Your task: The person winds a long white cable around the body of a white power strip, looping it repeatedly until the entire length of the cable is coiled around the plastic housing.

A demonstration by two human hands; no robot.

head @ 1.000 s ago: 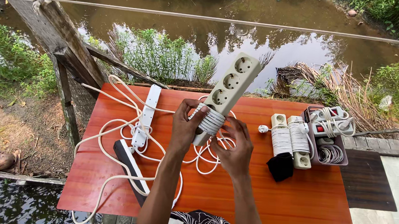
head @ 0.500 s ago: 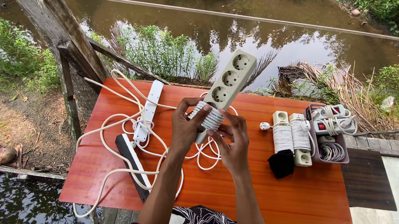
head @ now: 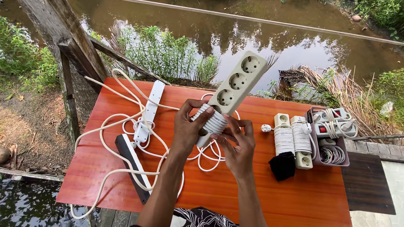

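Above the worktop (head: 262, 201), left hand (head: 187, 126) grips the half-wound power strip (head: 229, 94); right hand (head: 237, 146) pinches its cord (head: 211, 121). Loose tension would likely let coils spring off.

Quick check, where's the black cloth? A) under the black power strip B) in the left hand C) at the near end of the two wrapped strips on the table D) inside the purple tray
C: the black cloth lies against the near end of the two cord-wrapped strips, left of the purple tray.
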